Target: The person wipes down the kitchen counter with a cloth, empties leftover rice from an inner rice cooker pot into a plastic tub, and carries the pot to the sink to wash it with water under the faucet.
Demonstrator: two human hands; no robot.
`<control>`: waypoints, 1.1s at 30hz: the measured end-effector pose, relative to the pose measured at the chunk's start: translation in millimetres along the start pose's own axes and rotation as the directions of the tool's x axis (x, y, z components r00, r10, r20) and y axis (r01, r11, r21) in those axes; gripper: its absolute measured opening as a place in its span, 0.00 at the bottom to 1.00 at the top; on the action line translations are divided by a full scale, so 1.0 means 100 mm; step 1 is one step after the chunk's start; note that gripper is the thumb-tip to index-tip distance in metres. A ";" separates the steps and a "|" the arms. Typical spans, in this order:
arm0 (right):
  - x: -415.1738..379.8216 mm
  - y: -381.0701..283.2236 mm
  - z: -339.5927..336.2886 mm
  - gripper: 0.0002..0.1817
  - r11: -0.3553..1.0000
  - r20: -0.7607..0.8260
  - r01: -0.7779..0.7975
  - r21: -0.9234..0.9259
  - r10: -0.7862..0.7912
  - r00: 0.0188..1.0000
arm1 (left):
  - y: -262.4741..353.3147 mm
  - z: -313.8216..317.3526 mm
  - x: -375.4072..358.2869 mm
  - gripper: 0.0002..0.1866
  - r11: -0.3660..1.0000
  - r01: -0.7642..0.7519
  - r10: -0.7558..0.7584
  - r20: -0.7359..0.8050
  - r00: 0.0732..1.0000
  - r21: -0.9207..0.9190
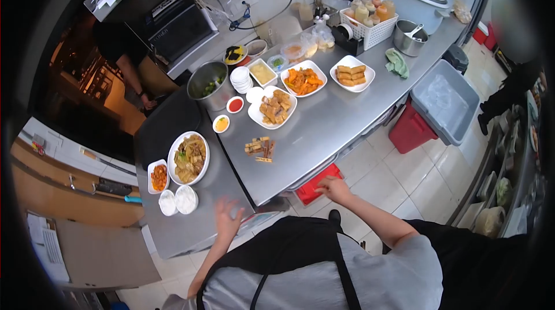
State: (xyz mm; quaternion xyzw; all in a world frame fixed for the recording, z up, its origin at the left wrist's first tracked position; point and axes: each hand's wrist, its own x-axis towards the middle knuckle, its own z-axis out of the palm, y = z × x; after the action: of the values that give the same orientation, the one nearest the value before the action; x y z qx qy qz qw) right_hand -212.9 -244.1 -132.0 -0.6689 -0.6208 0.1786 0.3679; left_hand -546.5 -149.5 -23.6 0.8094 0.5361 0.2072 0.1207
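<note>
My left hand [229, 217] hovers at the near edge of the steel counter [300, 154], its fingers spread with nothing in them; it is slightly blurred. Out past the counter's front edge, above a red bin [319, 184], is my right hand [335, 189], fingers loosely bent and apart, holding nothing that I can see. A small pile of wooden clothespins [260, 149] lies on the counter ahead of my hands. To the left stand an oval dish of noodles [189, 158], a small dish of orange cubes [158, 177] and two white cups [185, 199].
Plates of fried pieces [274, 107], orange-sauced food [304, 80] and stacked rolls [351, 75] line the counter, near a steel pot [209, 85] and a basket of sauce bottles [370, 24]. A grey tub [444, 102] stands right. Another person's arm [132, 76] shows left.
</note>
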 end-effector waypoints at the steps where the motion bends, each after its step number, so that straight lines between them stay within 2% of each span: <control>1: -0.15 0.39 0.05 0.06 0.993 0.107 -0.084 -0.078 0.092 0.990 | 0.12 0.08 -0.05 0.16 0.997 -0.056 0.060 0.099 0.993 -0.046; 2: -0.29 0.71 0.09 0.06 0.974 0.205 -0.157 -0.164 0.190 0.960 | 0.21 0.15 -0.08 0.15 0.989 -0.106 0.124 0.197 0.973 -0.098; 3: -0.37 0.85 0.04 0.05 0.931 0.217 -0.262 -0.254 0.318 0.923 | 0.26 0.21 -0.12 0.15 0.992 -0.096 0.112 0.207 0.972 -0.086; 4: -0.38 0.95 0.00 0.05 0.868 0.221 -0.359 -0.342 0.446 0.867 | 0.27 0.26 -0.17 0.14 0.992 -0.010 0.043 0.271 0.962 -0.122; 5: -0.37 1.07 0.00 0.07 0.815 0.123 -0.423 -0.396 0.504 0.855 | 0.26 0.31 -0.25 0.13 0.986 0.082 -0.026 0.346 0.938 -0.147; 6: -0.47 1.53 0.28 0.08 0.825 0.049 -0.478 -0.300 0.514 0.856 | 0.21 0.35 -0.29 0.14 0.993 -0.006 0.053 0.395 0.917 -0.118; 7: -0.48 1.57 0.21 0.09 0.849 0.087 -0.429 -0.308 0.474 0.876 | 0.20 0.32 -0.34 0.16 0.999 0.031 -0.006 0.530 0.848 -0.039; 8: -0.50 1.67 0.21 0.11 0.890 0.119 -0.393 -0.231 0.426 0.897 | 0.12 0.35 -0.43 0.17 0.987 0.160 -0.127 0.632 0.765 0.004; 9: -0.50 1.75 0.26 0.18 0.957 0.026 -0.267 -0.112 0.271 0.962 | 0.09 0.34 -0.55 0.17 0.980 0.193 -0.180 0.675 0.715 0.058; 10: -0.43 1.89 0.31 0.20 0.966 -0.008 -0.255 0.049 0.256 0.967 | 0.04 0.35 -0.64 0.18 0.970 0.215 -0.229 0.704 0.672 0.110; 11: -0.37 1.85 0.30 0.13 0.931 -0.049 -0.354 0.094 0.359 0.932 | -0.14 0.38 -0.81 0.18 0.970 0.203 -0.236 0.726 0.646 0.135; 13: -0.16 1.78 0.26 0.07 0.776 0.004 -0.603 0.184 0.613 0.790 | -0.55 0.46 -1.16 0.18 0.967 0.208 -0.253 0.688 0.680 0.149; 15: 0.02 1.92 0.42 0.10 0.745 -0.126 -0.648 0.158 0.666 0.735 | -0.71 0.41 -1.39 0.18 0.952 0.260 -0.301 0.667 0.681 0.163; 17: 0.19 1.81 0.22 0.08 0.579 -0.047 -0.738 0.348 0.797 0.603 | -0.77 0.29 -1.57 0.18 0.919 0.342 -0.383 0.657 0.649 0.198; 18: 0.27 1.93 0.30 0.08 0.568 -0.047 -0.742 0.356 0.804 0.593 | -0.76 0.22 -1.63 0.18 0.901 0.378 -0.418 0.651 0.633 0.212; 20: 0.45 2.29 0.61 0.14 0.377 -0.021 -0.566 0.733 0.845 0.535 | -0.74 0.13 -1.69 0.18 0.873 0.428 -0.470 0.636 0.612 0.233; 21: 0.55 2.40 0.65 0.14 0.373 -0.024 -0.563 0.738 0.848 0.530 | -0.73 0.09 -1.71 0.18 0.862 0.448 -0.489 0.628 0.605 0.239; 23: 0.68 2.54 0.69 0.18 0.386 -0.180 -0.324 0.864 0.838 0.515 | -0.73 0.05 -1.74 0.18 0.844 0.475 -0.515 0.618 0.594 0.247; 24: 0.72 2.50 0.55 0.18 0.384 -0.183 -0.320 0.866 0.839 0.512 | -0.72 0.03 -1.76 0.18 0.838 0.485 -0.523 0.616 0.589 0.249; 25: 0.76 2.39 0.26 0.18 0.118 -0.022 -0.191 0.975 0.898 0.440 | -0.71 0.03 -1.75 0.18 0.832 0.494 -0.532 0.613 0.584 0.252; 26: 0.80 2.29 -0.02 0.19 -0.155 0.156 -0.034 0.987 0.905 0.395 | -0.70 0.03 -1.76 0.18 0.827 0.501 -0.540 0.612 0.578 0.257; 27: 0.84 2.30 -0.16 0.18 -0.214 0.182 0.042 0.976 0.906 0.383 | -0.70 0.01 -1.78 0.18 0.821 0.508 -0.548 0.609 0.574 0.259; 31: 1.07 2.61 -0.34 0.16 -0.297 0.245 0.123 0.947 0.914 0.324 | -0.69 0.01 -1.79 0.18 0.804 0.529 -0.569 0.610 0.551 0.271; 33: 1.21 2.82 -0.33 0.15 -0.268 0.161 0.295 0.917 0.926 0.341 | -0.67 -0.03 -1.80 0.18 0.793 0.542 -0.582 0.610 0.538 0.278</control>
State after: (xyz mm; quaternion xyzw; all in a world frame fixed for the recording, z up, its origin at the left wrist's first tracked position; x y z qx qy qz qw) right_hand 26.9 -125.0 -285.3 -0.3335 0.2751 0.3583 0.8275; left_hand -663.9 -288.5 -86.5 0.6151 0.6920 -0.1617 0.3416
